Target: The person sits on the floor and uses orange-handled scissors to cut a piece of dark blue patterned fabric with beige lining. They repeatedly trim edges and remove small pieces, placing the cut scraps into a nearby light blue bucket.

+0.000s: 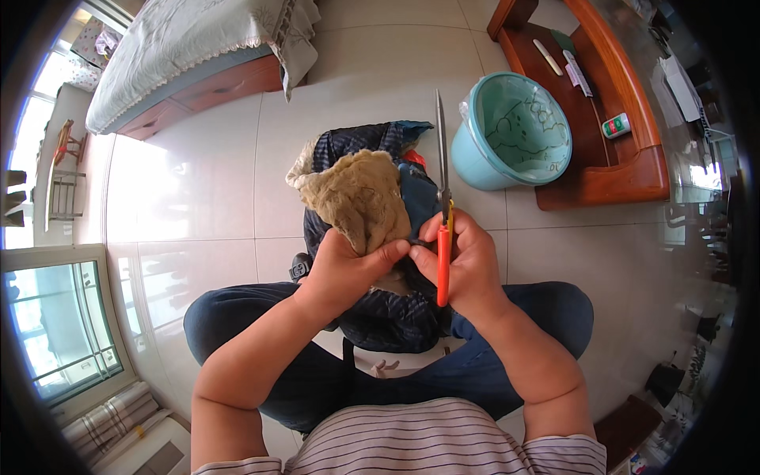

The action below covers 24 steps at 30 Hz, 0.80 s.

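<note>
A dark checked quilted garment (386, 323) with tan fleece lining (362, 190) is bunched between my knees. My left hand (356, 261) grips the fleece and cloth at the right side of the bundle, its thumb near my other hand. My right hand (463, 261) holds a pair of scissors (442, 196) with red and yellow handles, blades pointing away from me. Its thumb and index finger pinch a small dark piece of the fabric beside my left thumb. Blue cloth (418, 196) and a bit of red material (414, 157) show at the bundle's far right.
A light blue plastic bin (487, 172) with a clear liner stands on the tiled floor to the right. Beyond it is a wooden furniture piece (641, 172) holding a small bottle (616, 126). A cloth-covered bed (196, 53) stands at the upper left.
</note>
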### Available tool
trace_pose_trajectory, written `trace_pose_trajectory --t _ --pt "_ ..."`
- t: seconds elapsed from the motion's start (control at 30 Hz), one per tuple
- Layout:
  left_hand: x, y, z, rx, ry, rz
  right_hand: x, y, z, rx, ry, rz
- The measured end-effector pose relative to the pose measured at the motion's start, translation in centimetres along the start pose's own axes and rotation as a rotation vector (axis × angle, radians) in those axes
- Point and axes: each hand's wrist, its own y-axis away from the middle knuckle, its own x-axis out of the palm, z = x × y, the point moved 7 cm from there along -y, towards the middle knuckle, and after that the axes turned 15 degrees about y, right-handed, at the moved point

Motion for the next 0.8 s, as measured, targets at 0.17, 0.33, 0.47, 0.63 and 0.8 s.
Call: trace_pose_trajectory --t 0.17,0.33,0.47,0.63,0.8 --pt "-0.7 -0.4 -0.6 0.083 -0.106 -0.063 0.3 0.1 0.0 0.008 -0.130 0.021" --pt "-4.3 -1.3 -1.1 0.222 -0.119 -0.332 0.1 0.3 0.4 -0.004 -0.213 0.039" --pt "-5.1 -1.5 -1.4 0.165 0.042 -0.335 -1.3 0.2 0.4 0.057 -0.268 0.025" --pt "-4.2 -1.6 -0.6 0.095 0.281 -0.293 -1.9 0.1 0.0 0.119 -0.315 0.016" --pt "-5.1 -2.0 1.4 -0.102 0.217 -0.283 -1.6 0.3 0.3 0.198 -0.571 0.067"
